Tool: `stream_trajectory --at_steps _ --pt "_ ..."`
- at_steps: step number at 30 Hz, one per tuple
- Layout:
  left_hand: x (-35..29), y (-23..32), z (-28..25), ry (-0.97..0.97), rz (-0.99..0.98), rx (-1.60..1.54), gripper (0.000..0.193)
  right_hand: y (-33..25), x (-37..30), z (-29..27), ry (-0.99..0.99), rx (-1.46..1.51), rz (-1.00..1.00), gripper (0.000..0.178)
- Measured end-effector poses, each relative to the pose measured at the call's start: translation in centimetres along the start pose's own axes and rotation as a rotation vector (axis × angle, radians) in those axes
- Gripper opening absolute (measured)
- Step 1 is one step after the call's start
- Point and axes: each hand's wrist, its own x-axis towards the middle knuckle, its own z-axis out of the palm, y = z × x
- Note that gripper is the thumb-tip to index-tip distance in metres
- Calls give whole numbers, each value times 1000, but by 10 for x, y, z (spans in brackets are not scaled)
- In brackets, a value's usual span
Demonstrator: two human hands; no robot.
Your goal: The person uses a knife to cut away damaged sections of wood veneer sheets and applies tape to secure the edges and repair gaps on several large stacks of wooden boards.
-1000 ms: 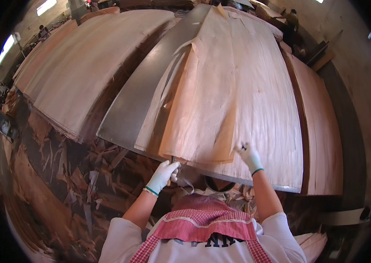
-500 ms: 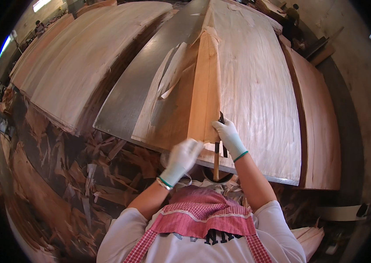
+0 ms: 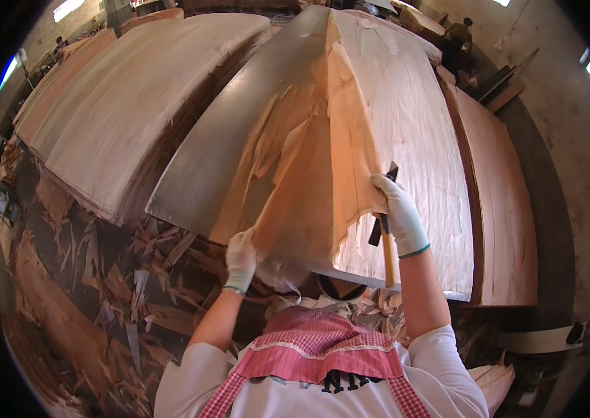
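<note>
My gloved left hand (image 3: 241, 259) is closed on the near end of a torn orange-brown veneer strip (image 3: 284, 182) at the table's front edge. My gloved right hand (image 3: 401, 212) is closed around a wooden-handled tool (image 3: 388, 258) with dark parts; its exact kind is unclear. Beside that hand's fingers, and seemingly touched by them, is the ragged edge of a folded orange veneer piece (image 3: 352, 150). This piece lies along the large pale veneer sheet (image 3: 413, 118). Between my hands the dark metal tabletop (image 3: 302, 240) shows.
A tall stack of pale veneer sheets (image 3: 149, 90) stands to the left, and another stack (image 3: 500, 202) to the right. Veneer scraps (image 3: 128, 292) litter the floor at the left. A dark round container (image 3: 342, 287) sits below the table's front edge. Another person (image 3: 459, 38) is far right.
My hands have moved apart. The left went left with the veneer strip; the right went right with the tool, and the folded veneer edge shifted right, baring dark tabletop.
</note>
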Motion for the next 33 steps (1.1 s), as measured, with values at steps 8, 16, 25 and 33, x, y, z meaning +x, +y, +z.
stream_trajectory --at_steps 8,16,25,33 --pt "-194 -270 -228 -234 -1006 428 25 33 10 -59 169 -310 135 28" --pt "-133 -124 -185 -255 -476 225 34 110 18 -83 325 -877 -211 31" --pt "-102 3 -61 -453 -167 -229 31 57 1 -174 253 -319 -209 24" --pt "-99 204 32 -940 -147 -514 37 6 -64 -322 324 -253 -172 25"
